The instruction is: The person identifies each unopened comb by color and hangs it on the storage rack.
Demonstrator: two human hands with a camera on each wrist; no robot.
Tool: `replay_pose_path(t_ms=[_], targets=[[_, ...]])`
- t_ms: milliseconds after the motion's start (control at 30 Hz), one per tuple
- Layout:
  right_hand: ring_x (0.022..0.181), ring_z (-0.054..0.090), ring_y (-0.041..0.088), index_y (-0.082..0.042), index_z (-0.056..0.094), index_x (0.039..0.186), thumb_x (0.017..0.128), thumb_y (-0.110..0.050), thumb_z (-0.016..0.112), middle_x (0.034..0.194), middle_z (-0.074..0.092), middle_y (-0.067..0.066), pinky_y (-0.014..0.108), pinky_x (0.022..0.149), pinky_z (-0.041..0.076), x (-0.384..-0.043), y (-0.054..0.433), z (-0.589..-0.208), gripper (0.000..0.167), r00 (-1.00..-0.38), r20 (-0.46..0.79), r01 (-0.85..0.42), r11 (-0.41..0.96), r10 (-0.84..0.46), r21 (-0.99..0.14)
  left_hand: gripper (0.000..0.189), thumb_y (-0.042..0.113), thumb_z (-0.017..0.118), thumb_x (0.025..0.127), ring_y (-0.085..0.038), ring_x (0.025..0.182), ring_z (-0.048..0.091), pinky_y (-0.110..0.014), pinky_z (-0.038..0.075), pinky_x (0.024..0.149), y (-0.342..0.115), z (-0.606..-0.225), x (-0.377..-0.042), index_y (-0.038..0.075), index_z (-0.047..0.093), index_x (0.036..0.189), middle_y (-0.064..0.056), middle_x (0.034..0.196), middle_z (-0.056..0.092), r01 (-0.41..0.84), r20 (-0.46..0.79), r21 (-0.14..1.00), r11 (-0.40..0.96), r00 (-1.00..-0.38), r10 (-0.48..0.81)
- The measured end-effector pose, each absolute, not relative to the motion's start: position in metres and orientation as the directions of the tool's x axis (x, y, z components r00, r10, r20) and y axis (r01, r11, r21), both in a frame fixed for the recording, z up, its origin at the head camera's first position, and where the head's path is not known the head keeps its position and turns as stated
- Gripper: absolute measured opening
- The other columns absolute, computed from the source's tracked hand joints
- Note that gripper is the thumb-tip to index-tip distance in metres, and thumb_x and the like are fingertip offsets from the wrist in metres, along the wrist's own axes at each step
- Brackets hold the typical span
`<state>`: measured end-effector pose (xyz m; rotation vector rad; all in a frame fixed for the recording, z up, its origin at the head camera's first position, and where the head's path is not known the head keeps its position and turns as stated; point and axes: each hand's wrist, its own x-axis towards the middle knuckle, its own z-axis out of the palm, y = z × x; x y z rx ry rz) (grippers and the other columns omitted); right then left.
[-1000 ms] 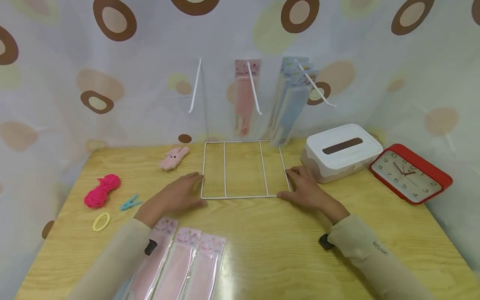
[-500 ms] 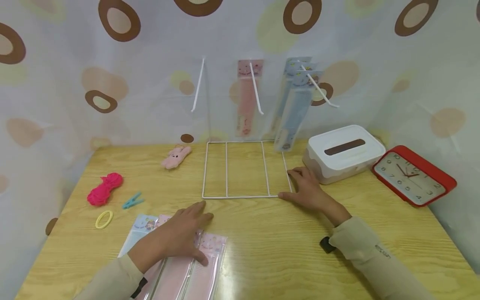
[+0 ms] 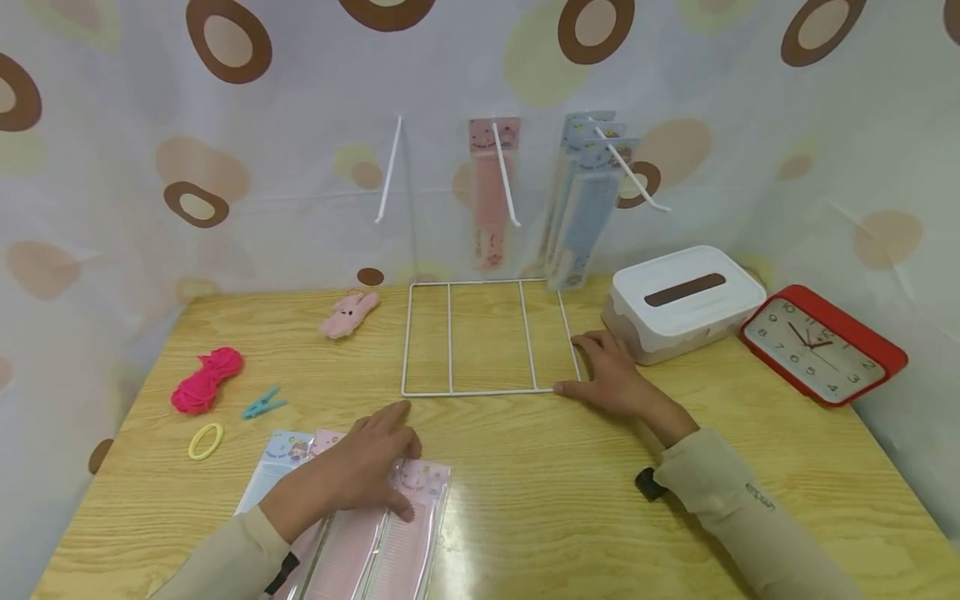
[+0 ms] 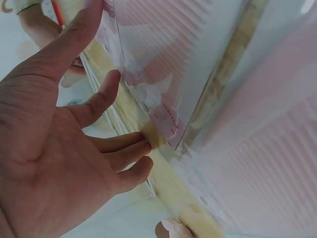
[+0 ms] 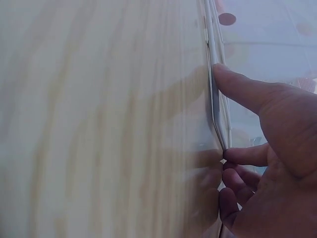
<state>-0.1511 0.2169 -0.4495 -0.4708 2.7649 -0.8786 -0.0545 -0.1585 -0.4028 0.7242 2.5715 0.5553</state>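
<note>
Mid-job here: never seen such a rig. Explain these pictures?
No machine: just a person's bare left hand and right hand. The wide picture comes from a head camera; the two close ones from a camera on each wrist. On the wooden table are pink and pale-blue combs in clear plastic packets, a white rectangular wire rack, a white-lidded tissue box, a red-framed clock, a hot-pink bundle, a blue plastic clip, a yellow ring and a pink plush toy. The left hand is spread over the packets, gripping nothing. The right touches the rack's corner.
</note>
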Motion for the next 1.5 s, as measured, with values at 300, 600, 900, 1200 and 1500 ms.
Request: replay_pose_path(t_ms=[300,600,900,1200,1500], targets=[[0.135,0.028,0.049,0.006,0.041,0.145,0.087,-0.042,0.076,0.144,0.036,0.028,0.064,0.109,0.025,-0.152,0.218,-0.454,0.083,-0.929,-0.092,-0.241,0.773,-0.36,-0.587,0.048,0.038,0.091,0.068,-0.042,0.136,0.041,-0.06,0.03,0.112,-0.154,-0.406,-0.051,0.012,0.067,0.101,-0.021,0.145,0.047,0.46,-0.191,0.445,0.769,-0.79,0.583],[0.135,0.026,0.049,0.005,0.041,0.145,0.085,-0.043,0.078,0.145,0.034,0.028,0.064,0.109,0.025,-0.156,0.218,-0.454,0.085,-0.934,-0.094,-0.219,0.76,-0.345,-0.612,0.112,0.054,0.093,0.052,-0.03,0.12,0.048,-0.052,0.044,0.1,-0.151,-0.402,-0.046,0.004,0.047,0.142,-0.013,0.135,0.047,0.546,-0.238,0.389,0.742,-0.719,0.654],[0.137,0.024,0.047,0.003,0.041,0.146,0.086,-0.044,0.078,0.147,0.032,0.027,0.063,0.111,0.024,-0.159,0.219,-0.458,0.084,-0.936,-0.132,-0.185,0.773,-0.328,-0.607,0.107,0.048,0.099,0.045,-0.022,0.106,0.047,-0.047,0.044,0.098,-0.143,-0.408,-0.063,0.006,0.051,0.131,-0.002,0.112,0.047,0.494,-0.297,0.424,0.759,-0.716,0.632],[0.137,0.025,0.048,0.003,0.041,0.145,0.086,-0.042,0.077,0.146,0.033,0.028,0.062,0.111,0.024,-0.157,0.22,-0.456,0.082,-0.937,-0.119,-0.19,0.767,-0.327,-0.613,0.092,0.053,0.098,0.04,-0.019,0.1,0.041,-0.045,0.04,0.094,-0.133,-0.409,-0.073,0.015,0.05,0.109,0.004,0.1,0.04,0.463,-0.372,0.403,0.79,-0.706,0.603],[0.136,0.025,0.048,0.004,0.041,0.145,0.086,-0.042,0.078,0.146,0.033,0.028,0.063,0.111,0.025,-0.156,0.219,-0.455,0.083,-0.935,-0.121,-0.192,0.765,-0.332,-0.615,0.091,0.049,0.099,0.041,-0.017,0.094,0.044,-0.042,0.044,0.088,-0.131,-0.406,-0.07,0.015,0.048,0.108,0.005,0.097,0.044,0.434,-0.382,0.416,0.799,-0.714,0.587]])
